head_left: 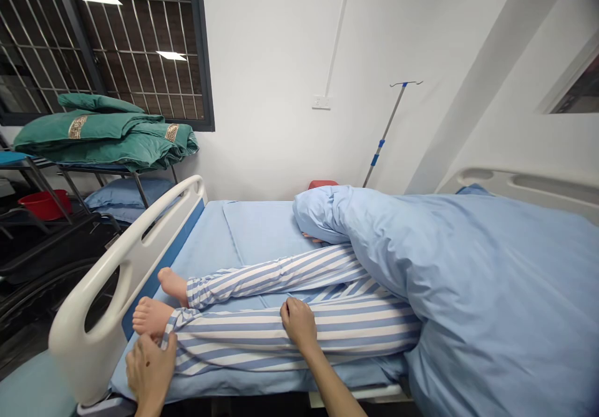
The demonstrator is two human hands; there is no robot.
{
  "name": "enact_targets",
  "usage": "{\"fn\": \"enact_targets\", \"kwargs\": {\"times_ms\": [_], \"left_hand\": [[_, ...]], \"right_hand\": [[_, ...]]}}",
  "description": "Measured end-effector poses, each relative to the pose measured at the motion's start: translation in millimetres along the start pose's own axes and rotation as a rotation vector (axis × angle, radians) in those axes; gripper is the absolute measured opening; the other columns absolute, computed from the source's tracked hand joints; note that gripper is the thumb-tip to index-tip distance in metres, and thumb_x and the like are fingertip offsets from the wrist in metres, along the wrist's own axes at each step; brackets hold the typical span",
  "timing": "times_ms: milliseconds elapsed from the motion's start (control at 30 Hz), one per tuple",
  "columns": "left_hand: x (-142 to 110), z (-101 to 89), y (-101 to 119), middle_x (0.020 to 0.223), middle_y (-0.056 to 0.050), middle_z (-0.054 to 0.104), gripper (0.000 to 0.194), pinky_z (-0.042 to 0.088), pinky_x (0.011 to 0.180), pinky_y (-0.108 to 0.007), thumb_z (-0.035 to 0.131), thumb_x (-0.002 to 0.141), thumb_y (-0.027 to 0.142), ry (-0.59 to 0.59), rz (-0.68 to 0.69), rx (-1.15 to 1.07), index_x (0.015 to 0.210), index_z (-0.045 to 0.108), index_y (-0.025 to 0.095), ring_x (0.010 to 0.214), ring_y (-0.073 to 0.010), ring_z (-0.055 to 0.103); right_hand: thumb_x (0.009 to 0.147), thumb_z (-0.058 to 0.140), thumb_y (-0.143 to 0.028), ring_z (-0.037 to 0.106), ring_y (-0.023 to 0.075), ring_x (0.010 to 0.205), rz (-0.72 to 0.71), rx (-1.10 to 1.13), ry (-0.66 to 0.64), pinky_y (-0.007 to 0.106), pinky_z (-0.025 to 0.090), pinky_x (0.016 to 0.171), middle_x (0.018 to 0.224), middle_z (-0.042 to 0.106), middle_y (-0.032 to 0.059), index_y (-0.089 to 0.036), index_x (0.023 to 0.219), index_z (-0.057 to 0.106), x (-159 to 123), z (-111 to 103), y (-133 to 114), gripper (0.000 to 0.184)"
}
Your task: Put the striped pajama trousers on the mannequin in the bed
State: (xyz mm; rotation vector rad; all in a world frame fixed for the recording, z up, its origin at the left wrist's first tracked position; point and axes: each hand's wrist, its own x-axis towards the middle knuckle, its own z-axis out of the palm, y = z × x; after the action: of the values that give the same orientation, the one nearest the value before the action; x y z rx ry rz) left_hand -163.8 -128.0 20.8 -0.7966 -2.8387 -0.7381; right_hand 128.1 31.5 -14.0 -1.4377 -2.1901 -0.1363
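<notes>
Two legs in blue-and-white striped trousers lie stretched out on the bed; their bare feet look like those of a manikin. My left hand is at the nearer foot, with its thumb by the trouser cuff and its fingers round the heel and ankle, partly hidden. Over the same leg, around the knee, my right hand rests with its fingers curled onto the striped cloth. A light blue quilt covers the thighs and everything further right. The farther foot lies beyond the nearer one.
The white footboard rises just left of the feet. An IV pole stands behind the bed, near a red object. Folded green quilts lie on a rack at the left, above a red basin and a wheelchair wheel.
</notes>
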Motion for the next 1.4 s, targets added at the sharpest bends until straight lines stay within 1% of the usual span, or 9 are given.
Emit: {"fn": "enact_targets", "kwargs": {"times_ms": [133, 267, 533, 633, 733, 933, 1067, 1300, 1400], "left_hand": [[-5.0, 12.6, 31.9, 0.060, 0.000, 0.052, 0.035, 0.037, 0.064, -0.026, 0.035, 0.078, 0.050, -0.150, 0.281, -0.318, 0.060, 0.045, 0.021, 0.066, -0.0161, 0.049], [3.0, 37.5, 60.8, 0.047, 0.003, 0.040, 0.044, 0.030, 0.053, -0.022, 0.032, 0.080, 0.051, -0.311, 0.316, -0.506, 0.049, 0.038, 0.020, 0.054, -0.0116, 0.042], [17.4, 69.1, 58.9, 0.076, -0.004, 0.067, 0.035, 0.031, 0.062, -0.025, 0.035, 0.083, 0.040, -0.347, 0.450, -0.044, 0.069, 0.061, 0.021, 0.074, -0.0178, 0.058], [15.2, 71.7, 60.5, 0.080, -0.005, 0.068, 0.037, 0.033, 0.065, -0.026, 0.033, 0.084, 0.040, -0.344, 0.462, -0.004, 0.074, 0.063, 0.022, 0.078, -0.0196, 0.060], [13.5, 76.0, 59.8, 0.083, -0.007, 0.068, 0.036, 0.036, 0.068, -0.027, 0.033, 0.084, 0.039, -0.292, 0.459, 0.006, 0.082, 0.065, 0.022, 0.081, -0.0203, 0.061], [20.7, 90.2, 35.3, 0.096, -0.008, 0.067, 0.031, 0.041, 0.076, -0.028, 0.039, 0.081, 0.027, -0.304, 0.543, -0.127, 0.096, 0.065, 0.021, 0.087, -0.0194, 0.060], [24.5, 87.6, 30.0, 0.097, -0.009, 0.067, 0.028, 0.040, 0.083, -0.030, 0.043, 0.077, 0.025, -0.320, 0.509, -0.258, 0.093, 0.065, 0.021, 0.093, -0.0210, 0.059], [25.5, 58.7, 73.6, 0.069, -0.005, 0.066, 0.041, 0.041, 0.068, -0.027, 0.029, 0.084, 0.041, -0.437, 0.339, -0.604, 0.067, 0.058, 0.018, 0.070, -0.0176, 0.058], [23.3, 64.4, 78.1, 0.074, -0.008, 0.067, 0.039, 0.041, 0.068, -0.027, 0.031, 0.085, 0.036, -0.407, 0.324, -0.505, 0.073, 0.062, 0.016, 0.074, -0.0188, 0.059]], "right_hand": [[0.084, 0.042, -0.018, 0.052, 0.0138, 0.068, 0.006, -0.008, 0.002, 0.027, 0.023, 0.065, 0.067, 0.060, 0.0017, -0.018, 0.067, 0.054, 0.1, 0.3, -0.4, 0.021], [0.084, 0.041, -0.018, 0.052, 0.0139, 0.067, 0.016, -0.018, -0.002, 0.027, 0.023, 0.064, 0.067, 0.059, 0.0021, -0.018, 0.067, 0.054, 0.2, -0.5, -2.6, 0.021], [0.084, 0.039, -0.016, 0.051, 0.0137, 0.068, 0.012, 0.044, -0.016, 0.026, 0.026, 0.065, 0.067, 0.058, 0.0024, -0.018, 0.067, 0.054, 1.9, -2.1, -2.8, 0.022], [0.084, 0.038, -0.017, 0.050, 0.0144, 0.068, -0.003, 0.148, 0.006, 0.026, 0.027, 0.066, 0.067, 0.057, 0.0036, -0.017, 0.066, 0.053, 13.2, -8.3, -32.7, 0.023], [0.087, 0.036, -0.022, 0.049, 0.0130, 0.065, -0.043, 0.342, -0.009, 0.024, 0.028, 0.062, 0.065, 0.056, 0.0026, -0.017, 0.067, 0.052, 28.1, -7.4, -93.1, 0.026], [0.090, 0.034, -0.029, 0.048, 0.0110, 0.050, 0.044, 0.534, -0.082, 0.025, 0.020, 0.050, 0.054, 0.057, 0.0003, -0.018, 0.062, 0.054, 32.5, 39.0, -195.9, 0.036], [0.089, 0.034, -0.028, 0.053, 0.0132, 0.053, 0.124, 0.465, -0.082, 0.027, 0.019, 0.051, 0.060, 0.062, 0.0032, -0.018, 0.065, 0.057, 25.9, 56.9, -202.3, 0.034], [0.092, 0.026, -0.035, 0.052, 0.0134, 0.051, 0.207, 0.688, -0.049, 0.027, 0.022, 0.051, 0.057, 0.061, 0.0042, -0.018, 0.061, 0.056, 32.4, 54.0, -192.0, 0.046], [0.091, 0.028, -0.035, 0.052, 0.0139, 0.052, 0.248, 0.706, -0.031, 0.027, 0.022, 0.051, 0.057, 0.061, 0.0043, -0.018, 0.061, 0.055, 32.2, 56.5, -193.2, 0.045]]}}
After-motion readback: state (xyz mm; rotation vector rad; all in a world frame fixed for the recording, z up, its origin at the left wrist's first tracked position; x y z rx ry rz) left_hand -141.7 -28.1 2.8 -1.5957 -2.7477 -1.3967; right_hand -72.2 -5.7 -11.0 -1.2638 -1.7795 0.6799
